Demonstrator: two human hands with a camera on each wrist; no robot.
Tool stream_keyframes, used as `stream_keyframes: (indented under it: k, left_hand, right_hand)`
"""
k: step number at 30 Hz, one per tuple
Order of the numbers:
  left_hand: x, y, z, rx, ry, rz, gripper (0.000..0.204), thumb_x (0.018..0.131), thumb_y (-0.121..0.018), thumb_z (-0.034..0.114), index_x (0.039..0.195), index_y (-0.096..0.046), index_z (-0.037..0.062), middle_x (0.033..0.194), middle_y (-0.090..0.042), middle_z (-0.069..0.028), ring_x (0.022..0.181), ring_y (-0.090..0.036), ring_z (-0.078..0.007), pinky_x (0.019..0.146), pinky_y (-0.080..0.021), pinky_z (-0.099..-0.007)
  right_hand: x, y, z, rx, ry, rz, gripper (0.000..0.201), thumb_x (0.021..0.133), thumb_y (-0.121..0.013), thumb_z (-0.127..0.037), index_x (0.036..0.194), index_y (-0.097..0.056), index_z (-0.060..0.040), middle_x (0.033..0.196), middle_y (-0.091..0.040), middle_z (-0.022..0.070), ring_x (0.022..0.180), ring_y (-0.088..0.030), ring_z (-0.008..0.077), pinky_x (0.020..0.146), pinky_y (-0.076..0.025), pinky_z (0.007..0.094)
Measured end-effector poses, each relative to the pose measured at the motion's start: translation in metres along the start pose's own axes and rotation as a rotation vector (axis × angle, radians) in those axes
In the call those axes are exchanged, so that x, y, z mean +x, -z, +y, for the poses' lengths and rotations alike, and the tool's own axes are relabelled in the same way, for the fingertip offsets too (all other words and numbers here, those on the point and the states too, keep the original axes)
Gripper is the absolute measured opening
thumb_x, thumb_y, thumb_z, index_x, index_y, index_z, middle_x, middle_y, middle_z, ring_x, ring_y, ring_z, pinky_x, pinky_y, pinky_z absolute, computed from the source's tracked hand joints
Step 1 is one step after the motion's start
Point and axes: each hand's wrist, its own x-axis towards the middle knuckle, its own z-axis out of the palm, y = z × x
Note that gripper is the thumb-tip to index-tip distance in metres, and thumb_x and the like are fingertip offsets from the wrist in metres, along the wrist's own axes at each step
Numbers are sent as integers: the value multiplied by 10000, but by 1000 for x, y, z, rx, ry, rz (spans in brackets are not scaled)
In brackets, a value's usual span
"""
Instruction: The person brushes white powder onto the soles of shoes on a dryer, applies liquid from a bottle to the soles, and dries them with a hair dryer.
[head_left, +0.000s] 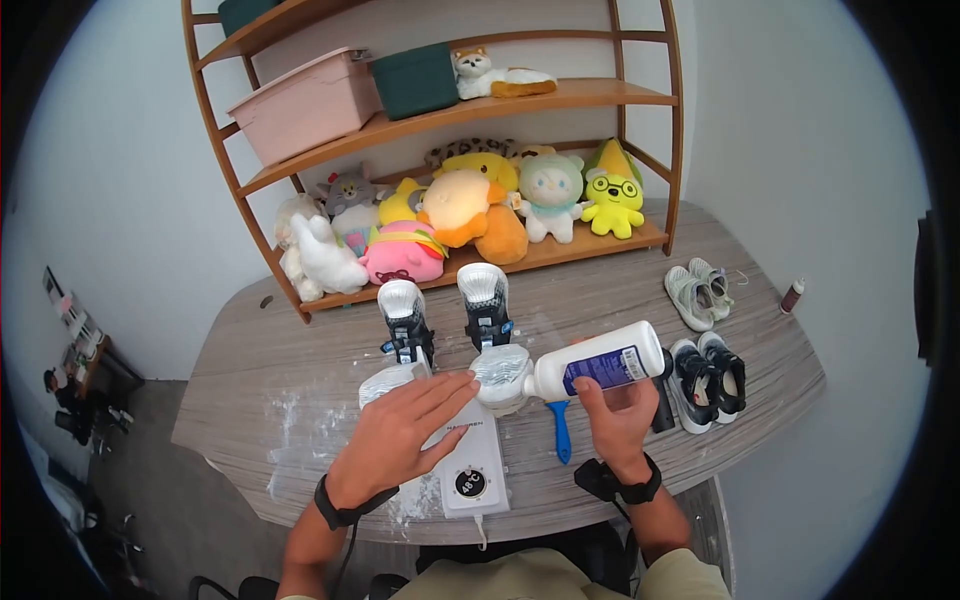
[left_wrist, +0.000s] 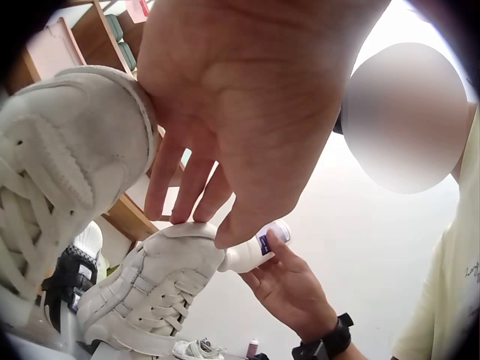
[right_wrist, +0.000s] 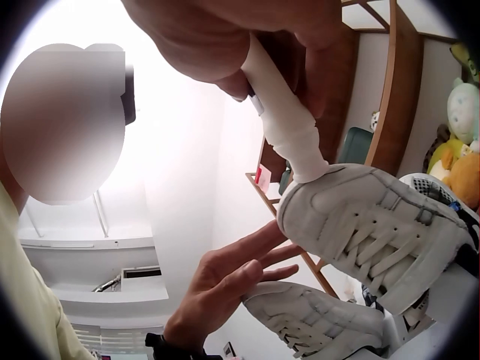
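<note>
My right hand [head_left: 622, 432] grips a white squeeze bottle [head_left: 635, 345] with a blue label, tipped sideways. Its nozzle [right_wrist: 304, 157] meets the toe end of a white lace-up sneaker [right_wrist: 367, 225], sole up in the head view. My left hand [head_left: 400, 440] reaches in from the other side with fingers extended, fingertips right at that sneaker's toe edge in the left wrist view. A second white sneaker [left_wrist: 82, 142] stands to the left, partly behind the left hand in the head view. Below them is a white device [head_left: 462, 440] whose round display [head_left: 470, 484] reads 48°C.
Two black-and-white shoes [head_left: 487, 310] stand upended behind the sneakers. A blue-handled brush [head_left: 562, 435] lies beside the device. Two more pairs of shoes [head_left: 692, 385] and a small bottle [head_left: 793, 295] are at right. Plush toys [head_left: 460, 205] fill a wooden shelf [head_left: 560, 95] behind; white smears mark the table [head_left: 300, 430].
</note>
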Motion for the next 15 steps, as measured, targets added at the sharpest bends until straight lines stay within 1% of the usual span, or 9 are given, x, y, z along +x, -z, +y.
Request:
stream_keyframes:
  k: [1,2,5,6,9,10,12,15]
  left_hand:
    - [0,-1,0,9,4,-2,475,776,-721,127,1231,-608,52,1254,-620,-97,1067,-630,-276,903,-519,-350]
    - [-1,-3,-1,17,7,-3,469,778,-719,132,1227,-611,53,1252,-623,-95,1059,-635,-274,890,-523,-349]
    - [0,-4,0,43,16,-6,463,776,-721,134,1221,-619,60,1246,-629,-86,1038,-644,-267,862,-533,-345]
    - [1,-4,0,53,19,-4,462,774,-722,132,1220,-622,63,1244,-631,-83,1032,-647,-265,854,-535,-343]
    - [0,-3,0,49,41,-24,474,766,-728,131,1224,-623,74,1251,-627,-82,1069,-637,-263,872,-531,-338]
    - [1,0,0,6,36,-41,472,768,-725,128,1225,-622,72,1249,-628,-86,1087,-630,-268,891,-523,-346]
    - [1,10,-2,-76,29,-76,469,772,-720,122,1227,-620,67,1244,-631,-95,1123,-617,-278,930,-507,-361]
    - [-2,40,-28,-249,46,-119,419,851,-659,135,1260,-590,73,1263,-619,-87,1147,-597,-290,954,-494,-388]
  right_hand:
    - [1,4,2,-7,-18,9,402,858,-676,-6,1209,-498,76,1169,-623,185,1038,-619,207,924,-489,322]
    - [3,7,4,-15,-41,29,390,846,-673,28,1199,-514,78,1159,-629,178,1028,-623,200,919,-492,319]
    - [13,14,20,-43,-93,81,381,842,-669,51,1192,-522,80,1159,-630,175,1031,-624,195,918,-495,317]
    - [19,15,25,-21,-118,66,393,835,-661,76,1200,-515,82,1168,-626,176,1039,-621,193,917,-497,313]
    - [27,21,54,-42,-293,8,408,825,-677,62,1195,-506,88,1127,-621,150,1048,-624,199,880,-536,307]
    - [29,23,57,-113,-331,16,382,820,-687,52,1164,-526,93,1094,-633,137,1008,-634,184,865,-543,300]
    - [36,27,64,-86,-256,65,374,821,-702,28,1151,-536,90,1066,-640,127,975,-638,172,856,-539,293]
    - [48,36,64,-66,-193,86,356,827,-720,-14,1128,-554,81,1039,-647,116,938,-639,152,830,-532,281]
